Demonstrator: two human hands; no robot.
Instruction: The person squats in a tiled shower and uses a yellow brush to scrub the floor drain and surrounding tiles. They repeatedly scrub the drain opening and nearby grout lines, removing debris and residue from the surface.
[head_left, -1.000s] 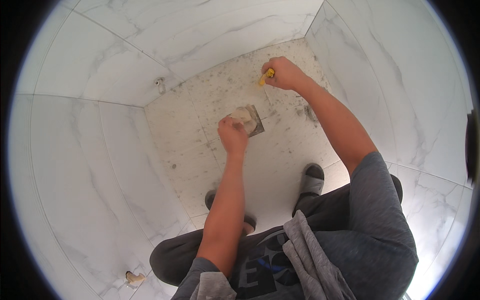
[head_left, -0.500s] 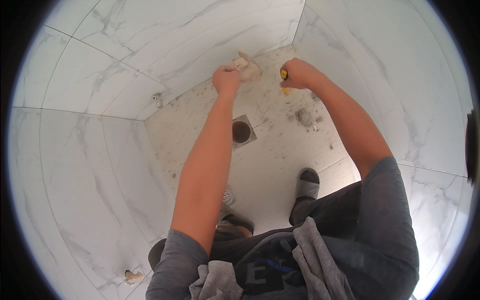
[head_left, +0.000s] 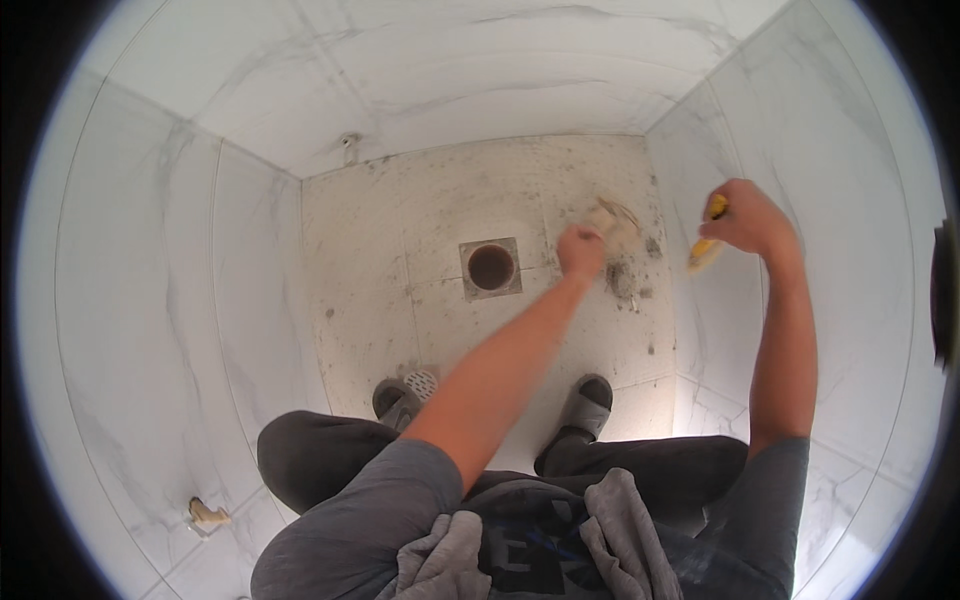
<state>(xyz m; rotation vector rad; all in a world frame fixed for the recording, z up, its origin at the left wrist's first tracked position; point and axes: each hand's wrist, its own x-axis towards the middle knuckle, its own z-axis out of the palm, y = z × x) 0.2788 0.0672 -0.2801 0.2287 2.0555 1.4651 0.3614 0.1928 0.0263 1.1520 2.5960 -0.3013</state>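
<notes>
Above the floor right of the drain hole, my left hand (head_left: pixel 582 250) is closed on a crumpled tan sheet-like piece (head_left: pixel 622 228), smeared by motion. What it is made of I cannot make out. My right hand (head_left: pixel 748 215) grips a yellow-handled tool (head_left: pixel 708 245) near the right wall; its pale end points down toward the floor, and its kind is unclear. Dark dirt and small debris (head_left: pixel 622 285) lie on the floor below the left hand. Left of that hand is the round drain hole (head_left: pixel 491 268) in its square plate.
Marbled white tile walls (head_left: pixel 480 90) close in the space. A small metal fitting (head_left: pixel 350 145) sits low on the far wall. My slippered feet (head_left: pixel 590 400) are on the floor, and a round perforated drain cover (head_left: pixel 422 384) lies beside the left one. A tan object (head_left: pixel 208 513) is at lower left.
The view has turned, so the floor and drain look shifted. Both hands, still gripping the tan piece and the yellow-handled tool, are now further right and lower in view.
</notes>
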